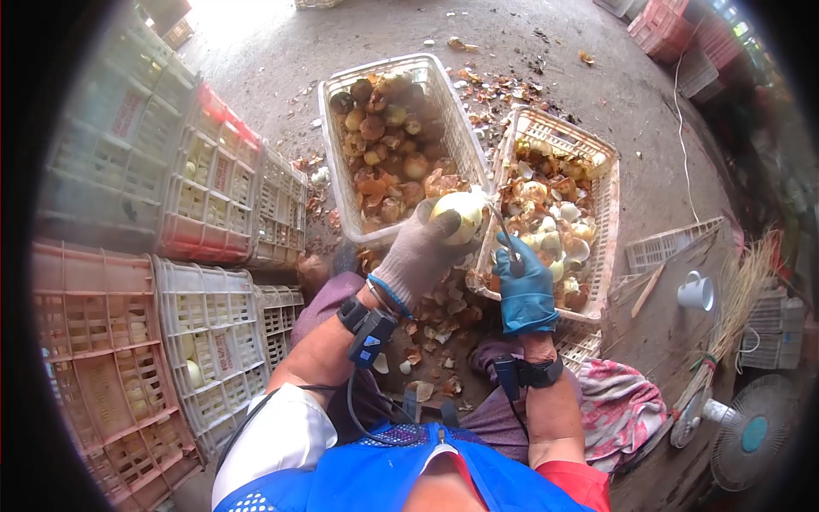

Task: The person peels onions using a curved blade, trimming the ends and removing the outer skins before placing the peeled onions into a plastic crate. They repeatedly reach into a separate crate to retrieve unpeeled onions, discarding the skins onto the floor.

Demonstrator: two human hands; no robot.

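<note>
In its pale knit glove, my left hand (416, 260) is closed around a pale peeled onion (459, 213), over the near right corner of a white crate (334, 175) of brown-skinned onions (397, 128). My right hand (526, 290), in a blue rubber glove, grips a small knife (503, 229). Its thin dark blade points up and left, with the tip right at the onion's right side. Beneath the right hand is a second crate (612, 213), filled with onion skins and cut pieces (546, 200).
Stacked crates (213, 183) with onions inside stand along the left. Loose skins (444, 307) litter the ground between my legs and beyond the crates. To the right are a white mug (696, 292), a straw broom (725, 311), a fan (754, 433) and a pink patterned cloth (621, 405).
</note>
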